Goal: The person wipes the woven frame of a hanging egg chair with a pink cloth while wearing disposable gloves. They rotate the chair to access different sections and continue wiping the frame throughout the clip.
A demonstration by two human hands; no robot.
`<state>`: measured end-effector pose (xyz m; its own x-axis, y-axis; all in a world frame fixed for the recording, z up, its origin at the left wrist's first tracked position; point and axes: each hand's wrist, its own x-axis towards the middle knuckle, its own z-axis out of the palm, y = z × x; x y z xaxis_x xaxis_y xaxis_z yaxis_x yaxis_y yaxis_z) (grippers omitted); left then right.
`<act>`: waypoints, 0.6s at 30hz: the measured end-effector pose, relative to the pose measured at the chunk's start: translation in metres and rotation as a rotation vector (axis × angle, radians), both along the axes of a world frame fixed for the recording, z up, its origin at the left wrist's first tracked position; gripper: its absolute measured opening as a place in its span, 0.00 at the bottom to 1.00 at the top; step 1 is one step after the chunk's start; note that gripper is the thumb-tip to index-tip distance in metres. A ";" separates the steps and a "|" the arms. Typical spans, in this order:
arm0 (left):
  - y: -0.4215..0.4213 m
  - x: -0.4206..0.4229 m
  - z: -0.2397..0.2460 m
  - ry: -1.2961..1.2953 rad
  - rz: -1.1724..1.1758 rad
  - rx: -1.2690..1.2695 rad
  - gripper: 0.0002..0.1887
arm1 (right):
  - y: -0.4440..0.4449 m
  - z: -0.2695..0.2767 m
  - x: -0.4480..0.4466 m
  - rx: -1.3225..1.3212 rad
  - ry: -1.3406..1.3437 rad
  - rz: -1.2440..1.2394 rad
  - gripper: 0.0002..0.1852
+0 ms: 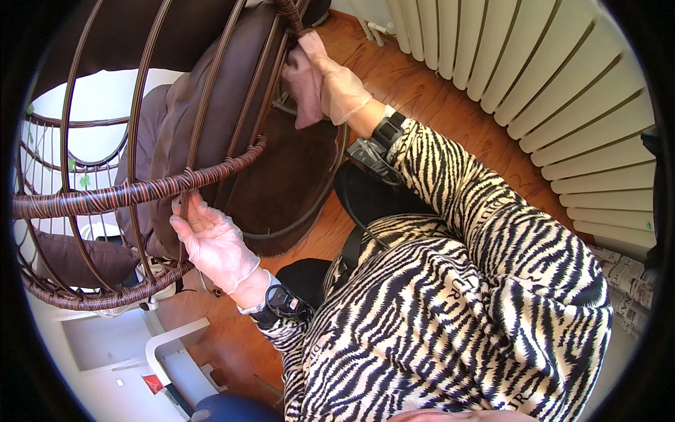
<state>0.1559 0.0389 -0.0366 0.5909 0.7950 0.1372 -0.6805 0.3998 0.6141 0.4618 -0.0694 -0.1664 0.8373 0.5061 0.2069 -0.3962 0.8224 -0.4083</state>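
My left hand (219, 245), in a clear disposable glove, holds a thin brown rod (185, 207) of a wicker hanging chair, just below its thick wrapped band (132, 194). My right hand (340, 87), gloved likewise, grips a dusty-pink cloth (303, 87) whose lower end hangs loose. Its fingertips and the cloth are at a wrapped part (289, 16) of the chair frame at the top; exact contact there cannot be told. Dark brown cushions (195, 116) fill the chair behind the rods.
A white radiator (506, 79) curves along the right. Below the chair, a round dark brown base (290, 174) stands on the wooden floor (401, 79). A second wicker seat (74, 124) shows at left. White furniture (174, 337) and a dark blue rounded object (237, 409) are lower left.
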 end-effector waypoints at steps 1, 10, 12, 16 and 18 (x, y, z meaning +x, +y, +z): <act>-0.002 -0.001 0.002 0.012 0.011 -0.018 0.17 | 0.004 0.007 -0.003 -0.183 -0.018 0.003 0.26; -0.014 0.000 0.010 0.014 0.013 -0.039 0.15 | -0.003 0.040 -0.007 -1.389 -0.923 -0.598 0.21; -0.012 0.001 0.008 0.013 -0.001 -0.040 0.15 | -0.012 0.046 -0.003 -1.525 -1.043 -0.616 0.20; -0.011 -0.002 0.007 -0.004 -0.005 -0.067 0.15 | -0.016 0.062 0.000 -1.680 -1.143 -0.468 0.18; -0.011 -0.003 0.007 0.007 -0.001 -0.073 0.14 | -0.014 0.067 -0.003 -1.727 -1.154 -0.402 0.18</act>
<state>0.1532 0.0282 -0.0297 0.5926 0.8020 0.0746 -0.6756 0.4445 0.5882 0.4589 -0.0834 -0.0991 0.7897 0.5735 0.2178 0.5884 -0.6075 -0.5336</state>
